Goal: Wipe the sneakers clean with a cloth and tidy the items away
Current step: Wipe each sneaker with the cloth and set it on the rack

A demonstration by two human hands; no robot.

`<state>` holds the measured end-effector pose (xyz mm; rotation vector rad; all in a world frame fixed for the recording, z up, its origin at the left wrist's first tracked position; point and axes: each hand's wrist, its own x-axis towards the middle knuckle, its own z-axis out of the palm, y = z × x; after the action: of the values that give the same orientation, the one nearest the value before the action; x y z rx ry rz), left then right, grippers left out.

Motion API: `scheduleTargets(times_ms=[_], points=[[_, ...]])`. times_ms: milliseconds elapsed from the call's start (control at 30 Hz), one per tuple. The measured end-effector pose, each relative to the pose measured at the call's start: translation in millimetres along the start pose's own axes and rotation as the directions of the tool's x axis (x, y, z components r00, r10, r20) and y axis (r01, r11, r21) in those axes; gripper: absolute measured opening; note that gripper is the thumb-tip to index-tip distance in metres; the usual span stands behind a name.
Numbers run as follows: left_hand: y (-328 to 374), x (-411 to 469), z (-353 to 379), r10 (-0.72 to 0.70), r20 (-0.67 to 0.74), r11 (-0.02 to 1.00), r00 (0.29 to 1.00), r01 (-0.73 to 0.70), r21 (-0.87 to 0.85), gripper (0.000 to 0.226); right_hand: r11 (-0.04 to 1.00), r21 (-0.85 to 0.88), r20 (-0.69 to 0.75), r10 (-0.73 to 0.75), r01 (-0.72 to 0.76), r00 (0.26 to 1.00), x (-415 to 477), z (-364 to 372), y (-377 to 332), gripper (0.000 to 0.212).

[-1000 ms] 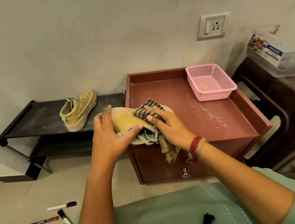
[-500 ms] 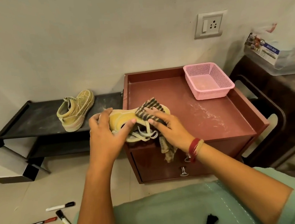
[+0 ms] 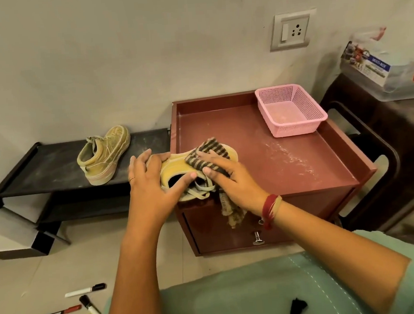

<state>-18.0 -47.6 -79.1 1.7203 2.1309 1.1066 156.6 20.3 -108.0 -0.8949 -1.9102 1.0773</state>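
While I look down past my green top (image 3: 237,298), several markers (image 3: 86,290) lie scattered on the floor at 7 o'clock, well apart from everything else. Beyond them, my left hand (image 3: 151,183) grips the heel end of a yellow sneaker (image 3: 177,165), fingers curled over its back and thumb laid across the rim of its opening. The sneaker rests at the front left corner of the red desk (image 3: 287,155), opening turned toward me, its heel jutting past the desk's left edge and its loose laces trailing at the front edge.

My right hand (image 3: 232,179), a red thread (image 3: 270,208) round the wrist, lies flat with straight fingers on a striped cloth (image 3: 208,154), pressing it onto the sneaker's toe half. A tail of the cloth hangs from under my palm down the desk's front, above a metal knob (image 3: 257,237).

Pale dusty smears mark the desk top at 3 o'clock from that hand. A pink mesh basket (image 3: 295,122) stands at the desk's far right corner, at 1 o'clock. At 10 o'clock a second sneaker (image 3: 104,157) stands upright on a low black shelf (image 3: 41,170) beside the desk, toe toward the wall.

Farthest off are a wall socket (image 3: 290,30) at 1 o'clock and a clear plastic box (image 3: 392,72) at 2 o'clock.
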Motion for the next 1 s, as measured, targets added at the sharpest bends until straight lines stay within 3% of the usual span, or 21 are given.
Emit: scheduleTargets(times_ms=[33, 133, 167, 267, 300, 433, 533, 567, 700, 833, 933, 1000], points=[[-0.3, 0.7, 0.1, 0.01, 0.002, 1.0, 1.0, -0.01, 0.012, 0.081, 1.0, -0.003, 0.003, -0.008, 0.008, 1.0, 0.4, -0.8, -3.5, 0.034], [-0.9, 1.3, -0.8, 0.044, 0.01, 0.999, 0.999, -0.044, 0.015, 0.082, 0.987, -0.099, -0.211, 0.103, -0.126, 0.972, 10.5, -8.2, -2.1, 0.037], [-1.0, 1.0, -1.6, 0.061, 0.012, 0.998, 0.998, -0.061, 0.011, 0.08, 0.983, -0.126, -0.2, 0.108, -0.135, 0.974, 11.3, -8.0, -3.6, 0.038], [-4.3, 0.3, -4.5, 0.128, 0.02, 0.991, 0.992, -0.129, 0.026, 0.075, 0.996, -0.084, 0.073, -0.031, 0.037, 0.997, 6.2, 1.4, -10.9, 0.037], [-5.3, 0.5, -5.1, 0.148, 0.013, 0.988, 0.989, -0.148, 0.033, 0.074, 0.995, -0.074, 0.083, -0.054, 0.06, 0.995, 7.0, 2.5, -12.7, 0.037], [-3.4, 0.5, -3.9, 0.234, -0.034, 0.972, 0.972, -0.232, 0.04, 0.072, 0.985, -0.154, -0.137, 0.052, -0.073, 0.989, 17.9, -0.3, -13.1, 0.035], [-0.2, 0.6, -1.2, 0.277, -0.066, 0.96, 0.959, -0.273, 0.06, 0.069, 0.996, -0.068, 0.049, -0.052, 0.056, 0.997, 11.0, 5.8, -15.5, 0.033], [0.8, 0.6, -0.9, 0.28, -0.076, 0.959, 0.957, -0.277, 0.053, 0.066, 0.997, -0.044, 0.047, -0.061, 0.063, 0.997, 10.8, 6.8, -16.2, 0.035], [7.8, -1.0, 2.9, 0.304, -0.127, 0.953, 0.944, -0.3, 0.051, 0.062, 0.993, -0.077, -0.184, 0.076, -0.091, 0.98, 18.9, 3.6, -15.8, 0.052], [10.8, -1.1, 3.3, 0.316, -0.135, 0.949, 0.939, -0.309, 0.069, 0.064, 0.998, -0.055, -0.017, -0.04, 0.039, 0.999, 16.6, 2.2, -21.5, 0.032], [15.6, -2.0, 5.3, 0.337, -0.137, 0.941, 0.932, -0.327, 0.088, 0.065, 0.982, -0.189, -0.165, -0.006, -0.026, 0.986, 22.6, -7.3, -21.4, 0.035], [14.8, -3.5, 4.3, 0.353, -0.131, 0.934, 0.926, -0.341, 0.106, 0.065, 0.985, -0.171, -0.121, -0.043, 0.022, 0.992, 20.3, -5.0, -22.8, 0.035]])
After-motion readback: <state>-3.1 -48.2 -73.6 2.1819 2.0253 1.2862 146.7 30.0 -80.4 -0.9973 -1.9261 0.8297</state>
